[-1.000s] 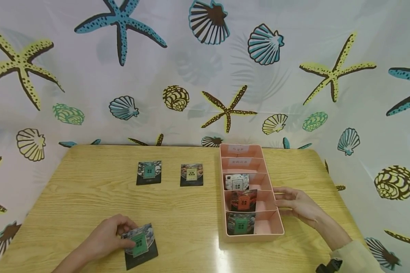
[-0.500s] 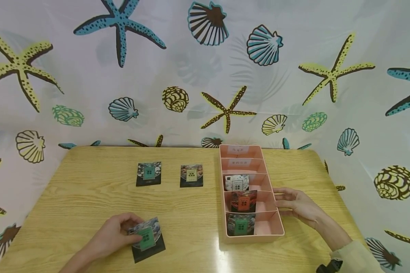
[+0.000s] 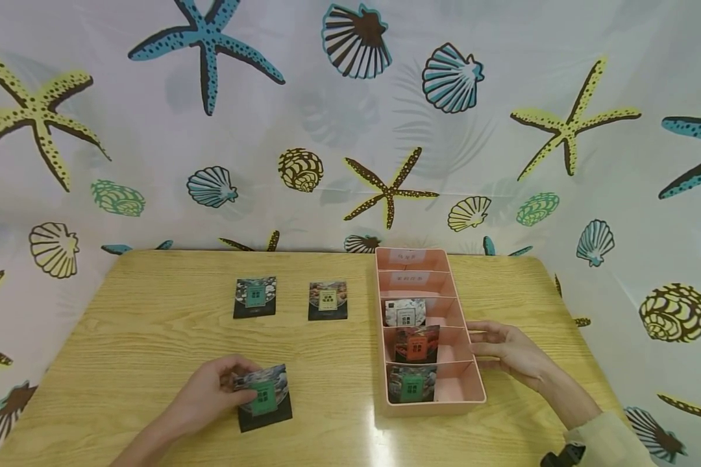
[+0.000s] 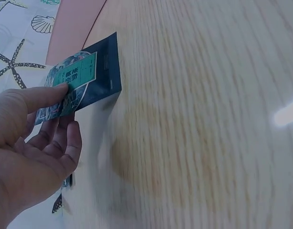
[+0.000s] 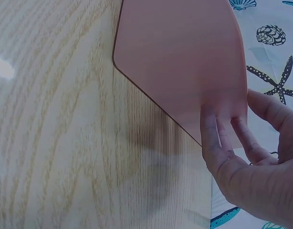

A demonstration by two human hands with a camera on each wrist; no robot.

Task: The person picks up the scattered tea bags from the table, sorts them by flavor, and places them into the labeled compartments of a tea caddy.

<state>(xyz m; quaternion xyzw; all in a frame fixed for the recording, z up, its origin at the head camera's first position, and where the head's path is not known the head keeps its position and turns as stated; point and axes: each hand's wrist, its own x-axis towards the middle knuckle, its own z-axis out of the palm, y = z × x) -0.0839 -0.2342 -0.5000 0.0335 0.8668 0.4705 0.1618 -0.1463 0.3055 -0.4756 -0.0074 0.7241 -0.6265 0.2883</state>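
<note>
Transfer appears in hand: the left hand (image 3: 213, 390) pinches the green-labelled tea sachet (image 3: 267, 398) at its fingertips; next, likely carry it rightward to the pink compartment tray (image 3: 435, 408), touched by the extended fingers of the right hand (image 3: 513, 353).

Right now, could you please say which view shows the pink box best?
The head view, showing the pink box uncropped, compartments visible. The right wrist view shows an outer wall; the left wrist view, only a strip.

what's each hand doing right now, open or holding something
Left hand: holding a green-labelled packet.
Right hand: open, touching the side of the pink box.
</note>
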